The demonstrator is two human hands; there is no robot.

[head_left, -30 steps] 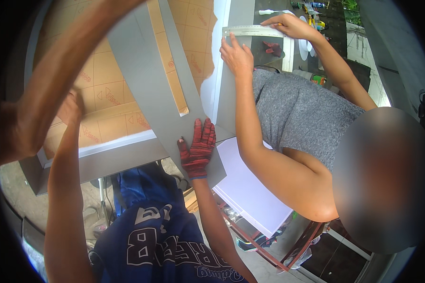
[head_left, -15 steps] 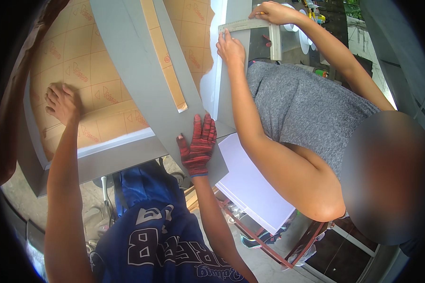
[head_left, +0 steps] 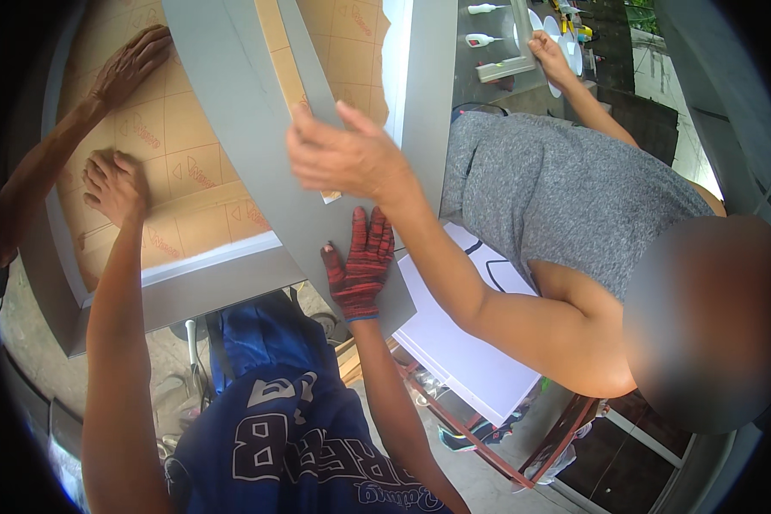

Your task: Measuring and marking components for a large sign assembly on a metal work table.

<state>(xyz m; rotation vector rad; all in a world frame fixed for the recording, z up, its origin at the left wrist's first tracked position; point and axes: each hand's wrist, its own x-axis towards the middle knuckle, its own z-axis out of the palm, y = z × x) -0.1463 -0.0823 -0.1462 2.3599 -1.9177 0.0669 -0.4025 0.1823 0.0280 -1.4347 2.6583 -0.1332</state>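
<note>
My bare left hand (head_left: 114, 187) rests on a panel (head_left: 199, 163) covered in brown printed paper, fingers bent and apart. Nothing is in its grasp. A red-and-black knit glove covers my right hand (head_left: 362, 261), which lies flat with its fingers stretched out on the lower end of a long grey board (head_left: 231, 77). Along this board runs a narrow brown strip (head_left: 276, 43). A co-worker's hand (head_left: 347, 154) hovers over the strip, just above my gloved hand. Another person's hand (head_left: 133, 64) lies on the brown paper beyond my left hand.
The co-worker in a grey shirt (head_left: 565, 188) holds an L-shaped square (head_left: 514, 64) at the far right. White bottles (head_left: 484, 40) stand beside the square. White panels (head_left: 463, 343) lie on a reddish-brown metal frame (head_left: 488, 454) at the lower right.
The co-worker has lifted the square off the grey board's edge and swung it right, while the other hand moved left over the strip. A second person's hand came onto the paper. My hands stayed put.
</note>
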